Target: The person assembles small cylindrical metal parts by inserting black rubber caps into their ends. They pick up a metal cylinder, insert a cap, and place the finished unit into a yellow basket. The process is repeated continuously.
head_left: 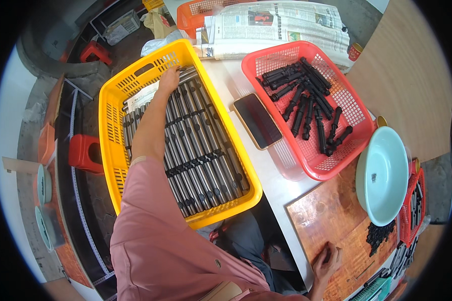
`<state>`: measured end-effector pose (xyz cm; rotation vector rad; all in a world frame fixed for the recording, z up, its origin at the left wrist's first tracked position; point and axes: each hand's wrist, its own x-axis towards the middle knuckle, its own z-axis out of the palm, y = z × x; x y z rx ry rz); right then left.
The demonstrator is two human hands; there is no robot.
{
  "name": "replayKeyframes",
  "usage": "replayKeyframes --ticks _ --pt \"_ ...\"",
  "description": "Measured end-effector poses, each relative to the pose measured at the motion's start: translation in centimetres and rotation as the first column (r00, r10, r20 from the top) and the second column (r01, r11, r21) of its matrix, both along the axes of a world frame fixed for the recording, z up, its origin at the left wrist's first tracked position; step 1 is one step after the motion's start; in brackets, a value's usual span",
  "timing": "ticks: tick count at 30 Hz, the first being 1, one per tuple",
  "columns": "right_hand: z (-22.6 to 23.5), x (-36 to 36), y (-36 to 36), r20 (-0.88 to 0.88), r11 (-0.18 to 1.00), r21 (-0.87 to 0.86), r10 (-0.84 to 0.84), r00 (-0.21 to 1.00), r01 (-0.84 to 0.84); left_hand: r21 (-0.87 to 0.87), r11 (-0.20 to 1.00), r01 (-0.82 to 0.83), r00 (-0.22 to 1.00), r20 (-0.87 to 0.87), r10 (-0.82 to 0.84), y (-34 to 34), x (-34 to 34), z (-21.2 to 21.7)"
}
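My left hand (170,79) reaches across a yellow plastic basket (228,211) to its far end. The fingers close around the end of a metal rod (188,75) there, partly hidden by the hand. Rows of silver rods with black bands (196,150) fill the basket, and my left forearm covers some of them. At the lower right, my right hand (328,263) rests on a brown wooden board (311,210). Its fingers are curled, with a dark spot between them that I cannot identify. A pile of small black pieces (379,237) lies beyond this hand.
Right of the yellow basket are a phone (257,120) and a red basket (354,110) of black rod-shaped parts (316,93). A mint-green basin (381,175) stands tilted by the board. Newspapers (276,30) lie at the back. Red stools (85,153) stand left.
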<state>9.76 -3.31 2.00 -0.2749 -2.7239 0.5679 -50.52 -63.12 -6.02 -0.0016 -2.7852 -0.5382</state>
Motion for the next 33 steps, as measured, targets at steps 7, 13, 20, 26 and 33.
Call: replayKeyframes --ticks 7,13,20,26,33 --pt "0.1 0.0 -0.1 0.009 1.000 0.007 -0.003 1.000 0.003 0.013 0.998 0.066 0.993 -0.097 -0.065 0.7 1.7 0.0" --pt "0.0 -0.2 -0.1 -0.001 1.000 0.015 0.003 1.000 -0.003 -0.139 0.989 0.060 0.998 -0.023 -0.063 -0.1 0.7 -1.7" --pt "-0.4 0.0 0.1 -0.003 1.000 0.011 -0.001 1.000 0.001 -0.216 0.975 -0.053 0.981 0.171 0.091 2.2 1.5 -0.3" --pt "0.3 0.2 -1.0 -0.009 0.998 0.008 -0.056 0.998 0.056 -0.216 0.975 -0.054 0.969 0.223 0.103 3.6 0.5 -0.4" --pt "1.3 0.0 -0.5 -0.060 0.996 0.084 -0.033 0.998 0.038 -0.541 0.724 0.429 0.891 0.122 -0.437 0.2 -2.1 -3.8"
